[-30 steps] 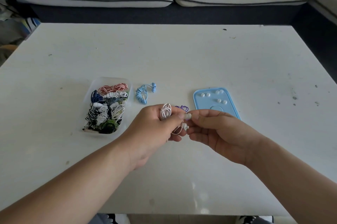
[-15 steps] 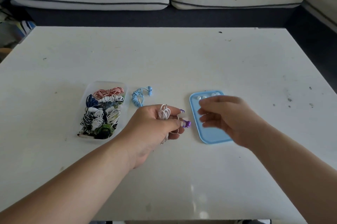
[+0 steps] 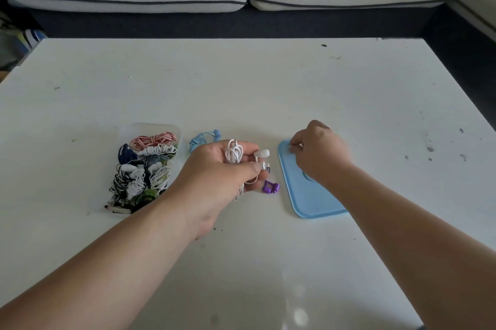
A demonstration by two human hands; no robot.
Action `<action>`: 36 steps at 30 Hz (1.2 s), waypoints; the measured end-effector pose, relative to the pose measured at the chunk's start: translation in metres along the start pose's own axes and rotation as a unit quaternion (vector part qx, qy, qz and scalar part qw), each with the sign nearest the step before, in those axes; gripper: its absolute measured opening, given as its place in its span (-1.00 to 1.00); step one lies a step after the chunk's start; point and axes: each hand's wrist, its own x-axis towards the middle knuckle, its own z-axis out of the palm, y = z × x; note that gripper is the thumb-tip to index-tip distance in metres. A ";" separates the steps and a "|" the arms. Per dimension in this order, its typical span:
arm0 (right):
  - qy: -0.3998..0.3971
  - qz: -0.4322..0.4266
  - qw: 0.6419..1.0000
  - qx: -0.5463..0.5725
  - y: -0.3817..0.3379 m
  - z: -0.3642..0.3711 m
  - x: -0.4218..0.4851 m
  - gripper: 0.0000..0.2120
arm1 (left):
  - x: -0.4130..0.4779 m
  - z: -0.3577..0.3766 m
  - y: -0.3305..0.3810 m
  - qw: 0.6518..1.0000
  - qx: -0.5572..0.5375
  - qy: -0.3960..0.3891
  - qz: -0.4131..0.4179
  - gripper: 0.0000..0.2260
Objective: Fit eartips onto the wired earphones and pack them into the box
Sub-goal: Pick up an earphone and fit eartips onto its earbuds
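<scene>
Left grip [image 3: 214,171]: I pinch coiled white earphones [image 3: 234,153].
Right grip [image 3: 320,153]: curled on the blue lid [image 3: 308,200]; contents I cannot tell.

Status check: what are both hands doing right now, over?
Left hand grips coiled white earphones. Right hand curled at far corner of blue tray, grasp unseen. Purple earbuds lie between; nothing blocking.

I saw soft, even daylight on the white table [image 3: 241,82], with faint shadows under the arms and a pale glare patch near its front edge. The wide lens bowed the table's edges. The right hand [image 3: 319,152] looked slightly smeared, while the white earphones [image 3: 234,153] in the left hand [image 3: 214,176] read sharper.
</scene>
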 end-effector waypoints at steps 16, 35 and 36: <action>-0.168 0.110 0.769 0.607 -0.042 -0.067 -0.092 -0.84 | -0.014 -0.007 0.005 0.999 -0.026 -0.009 0.024 -0.70; -0.313 0.158 0.665 0.659 -0.034 -0.044 -0.109 -0.76 | -0.036 -0.019 -0.007 0.999 0.000 -0.049 0.001 -0.76; -0.321 0.158 0.666 0.654 -0.034 -0.044 -0.109 -0.77 | -0.037 -0.020 -0.008 0.999 -0.004 -0.052 -0.003 -0.77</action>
